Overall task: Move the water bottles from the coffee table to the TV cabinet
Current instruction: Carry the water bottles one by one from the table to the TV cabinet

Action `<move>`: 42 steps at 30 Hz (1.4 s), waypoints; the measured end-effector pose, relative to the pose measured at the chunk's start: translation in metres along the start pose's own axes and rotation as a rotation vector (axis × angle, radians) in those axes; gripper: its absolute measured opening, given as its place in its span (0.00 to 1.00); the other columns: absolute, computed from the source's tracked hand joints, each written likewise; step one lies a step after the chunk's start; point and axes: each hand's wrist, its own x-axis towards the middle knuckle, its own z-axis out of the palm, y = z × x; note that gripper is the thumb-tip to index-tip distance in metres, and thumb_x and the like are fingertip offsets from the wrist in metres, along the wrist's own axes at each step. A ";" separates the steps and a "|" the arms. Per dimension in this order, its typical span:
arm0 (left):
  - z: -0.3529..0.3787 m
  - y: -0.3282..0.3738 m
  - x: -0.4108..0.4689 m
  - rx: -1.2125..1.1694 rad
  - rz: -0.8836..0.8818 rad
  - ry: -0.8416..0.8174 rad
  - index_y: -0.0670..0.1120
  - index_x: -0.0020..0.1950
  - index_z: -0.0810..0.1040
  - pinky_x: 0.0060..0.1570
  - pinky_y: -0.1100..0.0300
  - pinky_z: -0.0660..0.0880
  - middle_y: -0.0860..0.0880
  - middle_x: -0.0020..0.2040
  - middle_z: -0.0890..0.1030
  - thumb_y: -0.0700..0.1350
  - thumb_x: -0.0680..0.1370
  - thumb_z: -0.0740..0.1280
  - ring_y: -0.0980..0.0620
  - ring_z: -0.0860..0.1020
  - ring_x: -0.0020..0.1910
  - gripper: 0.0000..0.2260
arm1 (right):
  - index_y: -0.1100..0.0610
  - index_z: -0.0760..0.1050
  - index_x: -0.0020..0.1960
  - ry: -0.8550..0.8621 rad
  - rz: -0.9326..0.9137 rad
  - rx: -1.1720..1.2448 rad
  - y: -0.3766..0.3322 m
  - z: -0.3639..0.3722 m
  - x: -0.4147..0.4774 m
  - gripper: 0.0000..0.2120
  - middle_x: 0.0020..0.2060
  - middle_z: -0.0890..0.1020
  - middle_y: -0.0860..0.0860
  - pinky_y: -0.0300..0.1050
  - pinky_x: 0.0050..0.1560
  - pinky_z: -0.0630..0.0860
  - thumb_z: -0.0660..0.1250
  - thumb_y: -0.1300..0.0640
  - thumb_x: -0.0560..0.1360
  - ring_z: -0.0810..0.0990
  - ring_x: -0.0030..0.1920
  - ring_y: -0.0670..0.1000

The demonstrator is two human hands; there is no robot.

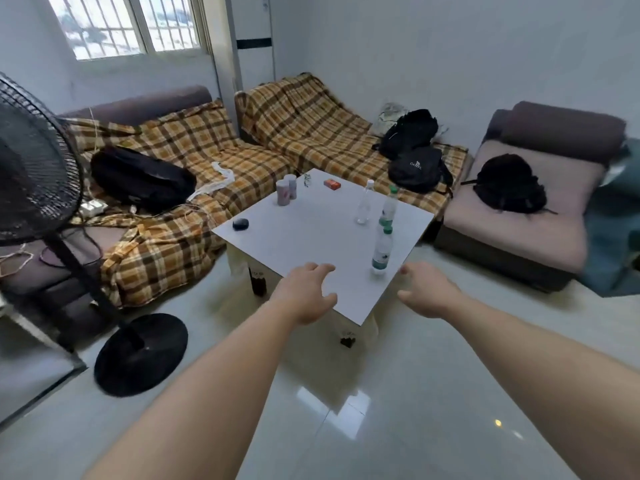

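the nearest water bottle (382, 251) stands upright by the coffee table's (311, 233) right edge, with a green-capped bottle (388, 206) and a white-capped bottle (364, 202) behind it. tall and narrow, it could tip off the edge if clipped sideways. the right hand (424, 293) hovers just beside it and the left hand (304, 293) over the near corner, both empty with fingers loosely spread.

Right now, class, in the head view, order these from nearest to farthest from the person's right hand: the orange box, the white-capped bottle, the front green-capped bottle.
1. Front green-capped bottle, near right edge of the coffee table, just left of the right hand.
2. White-capped bottle, farther back, right of centre.
3. Orange box, by the far corner.
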 end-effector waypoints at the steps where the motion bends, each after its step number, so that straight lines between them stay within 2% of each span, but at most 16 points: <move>1: -0.005 -0.006 0.022 -0.007 0.011 -0.013 0.55 0.74 0.60 0.66 0.49 0.66 0.50 0.74 0.63 0.54 0.77 0.60 0.47 0.62 0.71 0.26 | 0.50 0.69 0.68 -0.006 0.008 -0.007 -0.003 -0.002 0.017 0.24 0.64 0.73 0.52 0.53 0.57 0.76 0.63 0.54 0.72 0.76 0.60 0.55; 6: -0.020 -0.025 0.117 -0.003 0.063 -0.079 0.55 0.74 0.60 0.66 0.47 0.66 0.49 0.74 0.63 0.55 0.77 0.60 0.47 0.62 0.71 0.26 | 0.49 0.66 0.70 -0.043 0.058 -0.029 -0.007 -0.010 0.093 0.25 0.67 0.71 0.51 0.53 0.60 0.74 0.65 0.51 0.73 0.73 0.64 0.55; 9: -0.024 -0.030 0.173 0.048 0.113 -0.105 0.55 0.74 0.60 0.65 0.48 0.67 0.49 0.74 0.64 0.56 0.77 0.60 0.47 0.64 0.70 0.26 | 0.49 0.66 0.70 -0.051 0.099 -0.024 0.002 -0.014 0.143 0.26 0.67 0.71 0.52 0.52 0.59 0.74 0.65 0.51 0.74 0.74 0.62 0.56; 14: -0.032 -0.035 0.270 0.094 0.112 -0.115 0.55 0.74 0.61 0.65 0.47 0.67 0.49 0.73 0.65 0.57 0.77 0.61 0.45 0.65 0.69 0.26 | 0.50 0.65 0.71 -0.040 0.131 -0.001 0.019 -0.024 0.241 0.26 0.67 0.70 0.52 0.50 0.57 0.75 0.64 0.50 0.74 0.74 0.63 0.55; 19: -0.028 -0.036 0.361 0.120 0.117 -0.167 0.54 0.74 0.61 0.65 0.48 0.67 0.48 0.73 0.65 0.56 0.77 0.61 0.45 0.65 0.69 0.26 | 0.51 0.66 0.70 -0.095 0.184 0.047 0.035 -0.024 0.329 0.25 0.68 0.70 0.52 0.51 0.59 0.74 0.65 0.50 0.74 0.74 0.63 0.56; 24: -0.001 -0.038 0.433 0.075 0.156 -0.235 0.54 0.74 0.60 0.66 0.45 0.66 0.48 0.74 0.64 0.55 0.77 0.61 0.45 0.64 0.70 0.26 | 0.52 0.68 0.68 -0.123 0.222 0.043 0.044 -0.006 0.382 0.22 0.64 0.71 0.54 0.47 0.48 0.71 0.63 0.52 0.74 0.76 0.59 0.58; 29: 0.045 -0.048 0.499 0.009 0.217 -0.359 0.54 0.74 0.61 0.66 0.47 0.66 0.49 0.73 0.64 0.54 0.77 0.61 0.46 0.64 0.70 0.26 | 0.51 0.64 0.71 -0.204 0.331 0.038 0.063 0.023 0.430 0.26 0.67 0.69 0.54 0.51 0.57 0.75 0.64 0.51 0.74 0.74 0.63 0.59; 34: 0.070 -0.075 0.555 -0.031 0.247 -0.469 0.54 0.74 0.61 0.64 0.50 0.66 0.49 0.72 0.65 0.53 0.77 0.61 0.46 0.64 0.69 0.25 | 0.51 0.58 0.75 -0.292 0.437 0.117 0.068 0.060 0.471 0.31 0.70 0.64 0.56 0.49 0.58 0.74 0.64 0.57 0.74 0.73 0.64 0.60; 36: 0.072 -0.089 0.571 -0.031 0.248 -0.503 0.54 0.74 0.62 0.63 0.51 0.66 0.49 0.72 0.66 0.54 0.77 0.61 0.46 0.65 0.69 0.25 | 0.52 0.64 0.72 -0.277 0.480 0.127 0.066 0.073 0.487 0.26 0.67 0.66 0.56 0.49 0.55 0.75 0.62 0.59 0.74 0.74 0.61 0.61; 38: 0.072 -0.106 0.586 -0.020 0.231 -0.531 0.54 0.73 0.62 0.64 0.50 0.66 0.50 0.72 0.65 0.54 0.77 0.61 0.46 0.64 0.69 0.25 | 0.53 0.71 0.63 -0.230 0.541 0.095 0.062 0.084 0.497 0.17 0.61 0.69 0.56 0.50 0.52 0.76 0.61 0.60 0.74 0.75 0.56 0.61; 40: 0.073 -0.121 0.600 0.000 0.210 -0.556 0.54 0.74 0.61 0.65 0.49 0.66 0.49 0.72 0.65 0.53 0.77 0.61 0.46 0.64 0.69 0.25 | 0.54 0.72 0.55 -0.192 0.597 0.070 0.060 0.093 0.501 0.11 0.56 0.70 0.55 0.48 0.46 0.74 0.60 0.60 0.74 0.75 0.52 0.60; 42: 0.076 -0.129 0.610 0.027 0.199 -0.582 0.54 0.74 0.61 0.65 0.49 0.65 0.49 0.72 0.65 0.53 0.77 0.61 0.46 0.64 0.69 0.25 | 0.55 0.71 0.53 -0.164 0.643 0.089 0.060 0.099 0.501 0.08 0.54 0.70 0.56 0.48 0.42 0.71 0.61 0.60 0.74 0.76 0.47 0.61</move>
